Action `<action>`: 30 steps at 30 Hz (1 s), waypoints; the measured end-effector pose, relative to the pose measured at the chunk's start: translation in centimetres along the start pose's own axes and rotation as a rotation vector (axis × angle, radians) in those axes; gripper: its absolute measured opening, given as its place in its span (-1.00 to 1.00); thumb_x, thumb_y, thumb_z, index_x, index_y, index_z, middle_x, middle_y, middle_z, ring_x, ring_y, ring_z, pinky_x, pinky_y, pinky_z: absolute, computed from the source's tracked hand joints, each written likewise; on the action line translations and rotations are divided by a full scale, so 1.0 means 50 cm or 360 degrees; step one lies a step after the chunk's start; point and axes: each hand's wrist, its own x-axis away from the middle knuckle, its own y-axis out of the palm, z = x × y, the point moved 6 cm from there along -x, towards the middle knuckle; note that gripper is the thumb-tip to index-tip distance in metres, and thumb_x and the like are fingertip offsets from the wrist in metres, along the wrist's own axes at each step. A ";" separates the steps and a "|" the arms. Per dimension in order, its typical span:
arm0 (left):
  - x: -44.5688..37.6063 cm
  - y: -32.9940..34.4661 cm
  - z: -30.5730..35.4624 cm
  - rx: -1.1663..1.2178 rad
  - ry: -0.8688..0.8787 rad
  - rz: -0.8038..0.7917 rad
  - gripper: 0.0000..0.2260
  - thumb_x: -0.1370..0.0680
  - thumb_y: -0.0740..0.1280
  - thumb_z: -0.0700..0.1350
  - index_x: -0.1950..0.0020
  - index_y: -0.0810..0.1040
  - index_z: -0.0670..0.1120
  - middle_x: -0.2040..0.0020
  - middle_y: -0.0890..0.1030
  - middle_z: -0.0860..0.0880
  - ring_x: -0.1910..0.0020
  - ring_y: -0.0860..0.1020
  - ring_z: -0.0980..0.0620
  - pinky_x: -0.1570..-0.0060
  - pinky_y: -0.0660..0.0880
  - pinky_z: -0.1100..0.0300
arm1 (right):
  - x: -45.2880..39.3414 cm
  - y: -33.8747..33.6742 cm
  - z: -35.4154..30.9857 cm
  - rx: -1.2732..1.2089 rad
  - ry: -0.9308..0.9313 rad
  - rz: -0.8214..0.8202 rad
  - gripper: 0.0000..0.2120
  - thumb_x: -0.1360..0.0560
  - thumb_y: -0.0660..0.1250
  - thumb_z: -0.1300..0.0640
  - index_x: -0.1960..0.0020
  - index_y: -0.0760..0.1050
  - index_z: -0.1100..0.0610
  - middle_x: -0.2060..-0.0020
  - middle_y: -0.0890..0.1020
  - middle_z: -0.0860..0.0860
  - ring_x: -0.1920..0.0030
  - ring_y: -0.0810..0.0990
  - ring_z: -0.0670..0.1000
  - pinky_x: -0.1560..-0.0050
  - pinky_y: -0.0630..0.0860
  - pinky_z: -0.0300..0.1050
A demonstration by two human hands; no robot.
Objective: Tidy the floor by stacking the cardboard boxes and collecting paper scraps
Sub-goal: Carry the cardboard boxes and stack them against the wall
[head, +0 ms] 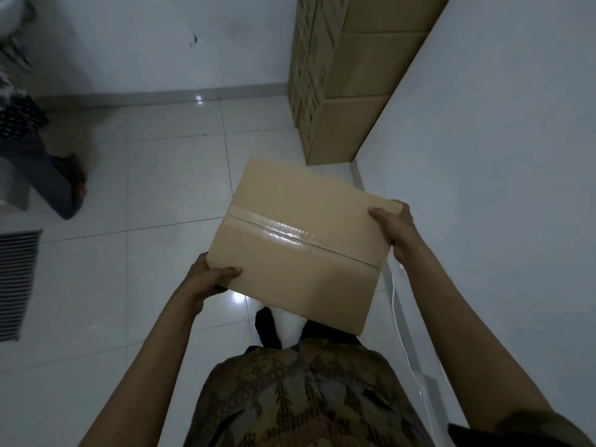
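Cardboard box (300, 243) gripped by left hand (206, 282), right hand (395, 230)

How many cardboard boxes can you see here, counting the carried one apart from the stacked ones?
Carried box, taped on top, held by the left hand and right hand: 1
Boxes in the stack by the wall, counting its visible layers: 3
Total: 4

The stack runs past the top edge, so more may be hidden.
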 end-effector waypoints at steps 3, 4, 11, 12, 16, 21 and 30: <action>-0.051 -0.031 0.045 -0.0011 -0.0007 0.0003 -0.38 -0.38 0.56 -0.18 -0.36 0.36 -0.06 -0.16 0.54 -0.06 -0.06 0.56 -0.04 0.10 0.59 0.08 | -0.039 0.045 -0.038 0.0012 0.0015 0.0007 -0.36 -0.44 0.49 0.03 -0.42 0.29 0.08 -0.24 0.49 0.07 -0.17 0.53 0.09 -0.14 0.56 0.05; -0.070 -0.040 0.058 -0.0012 -0.0015 -0.0006 -0.38 -0.38 0.56 -0.18 -0.37 0.36 -0.07 -0.17 0.54 -0.07 -0.06 0.56 -0.03 0.12 0.59 0.09 | -0.057 0.063 -0.051 0.0029 0.0023 0.0000 -0.36 -0.44 0.49 0.03 -0.42 0.29 0.08 -0.25 0.48 0.07 -0.17 0.53 0.09 -0.13 0.56 0.04; -0.213 -0.089 0.158 -0.0055 -0.0041 -0.0037 -0.37 -0.38 0.56 -0.14 -0.38 0.38 -0.07 -0.19 0.55 -0.07 -0.10 0.56 -0.06 0.10 0.61 0.07 | -0.188 0.177 -0.126 0.0002 0.0078 -0.0023 -0.36 -0.45 0.48 0.04 -0.43 0.28 0.09 -0.21 0.47 0.04 -0.13 0.51 0.07 0.05 0.53 -0.07; -0.239 -0.096 0.179 -0.0071 -0.0038 -0.0041 -0.36 -0.38 0.57 -0.13 -0.39 0.38 -0.06 -0.20 0.55 -0.07 -0.10 0.56 -0.07 0.09 0.61 0.07 | -0.211 0.197 -0.140 -0.0012 0.0079 -0.0046 -0.34 -0.43 0.50 0.03 -0.43 0.29 0.09 -0.22 0.48 0.05 -0.14 0.52 0.07 0.08 0.53 -0.08; -0.326 -0.130 0.279 -0.0128 -0.0064 -0.0022 -0.37 -0.38 0.56 -0.13 -0.38 0.38 -0.05 -0.20 0.54 -0.08 -0.10 0.55 -0.07 0.13 0.60 0.08 | -0.297 0.264 -0.195 -0.0052 0.0153 -0.0075 -0.31 -0.39 0.53 0.02 -0.41 0.32 0.09 -0.22 0.51 0.06 -0.14 0.56 0.09 0.08 0.58 -0.05; -0.416 -0.162 0.422 -0.0141 -0.0043 0.0006 -0.48 -0.44 0.52 -0.19 -0.32 0.38 -0.07 -0.13 0.54 -0.07 -0.06 0.54 -0.06 0.14 0.57 0.10 | -0.383 0.349 -0.304 -0.0062 0.0149 -0.0102 -0.61 -0.48 0.46 0.12 -0.20 0.34 0.06 -0.02 0.51 -0.01 0.03 0.54 -0.03 0.18 0.52 -0.12; -0.555 -0.219 0.592 -0.0185 -0.0089 -0.0018 -0.38 -0.42 0.54 -0.17 -0.41 0.36 -0.10 -0.24 0.52 -0.11 -0.15 0.53 -0.12 0.13 0.59 0.09 | -0.495 0.444 -0.452 -0.0109 0.0149 -0.0030 -0.43 -0.45 0.49 0.06 -0.34 0.30 0.07 -0.14 0.50 0.01 -0.08 0.55 0.00 0.12 0.53 -0.12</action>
